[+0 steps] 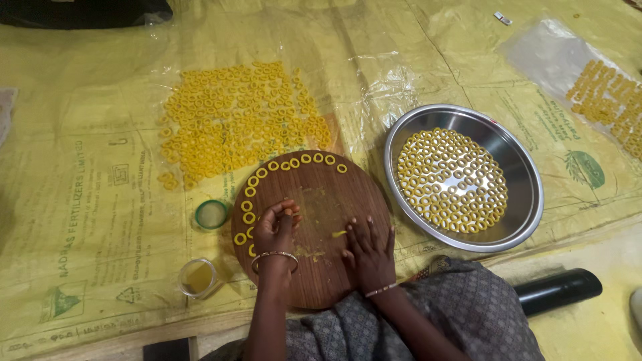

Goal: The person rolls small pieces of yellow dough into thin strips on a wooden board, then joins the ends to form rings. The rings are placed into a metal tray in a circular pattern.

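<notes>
Yellow sheeting holds one round board (321,220); left hand (274,230) pinches dough, right hand (369,251) lies flat, empty.

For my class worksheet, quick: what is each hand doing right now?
Left hand: fingers curled on the round wooden board, pinching something too small to tell.
Right hand: open, flat on the board.

Warm, even overhead light, fairly bright. Glare streaks the crinkled clear plastic sheet (374,87) beside the steel pan (528,200), whose rim shines. Soft shadows pool under the hands on the round wooden board (334,194). Focus is sharp mid-frame; corners darken and bow slightly.
</notes>
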